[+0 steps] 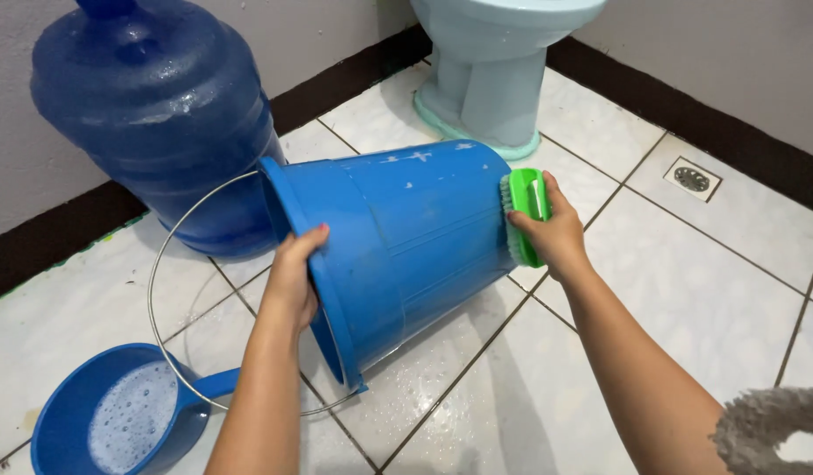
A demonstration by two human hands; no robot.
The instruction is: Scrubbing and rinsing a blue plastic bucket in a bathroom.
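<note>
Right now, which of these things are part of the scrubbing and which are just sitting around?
In use:
blue bucket, tipped on its side, left hand on its rim
green scrub brush in the right hand, against the bucket's base
blue dipper of soapy water, likely

Just sitting around:
big blue water jug
toilet
floor drain

No packages, labels, signs or screens show in this view. Nothing near the left hand (292, 277) or the right hand (551, 233) carries a sticker, a tag or a printed panel, and neither the walls nor the tiled floor bear any sign or display.
</note>
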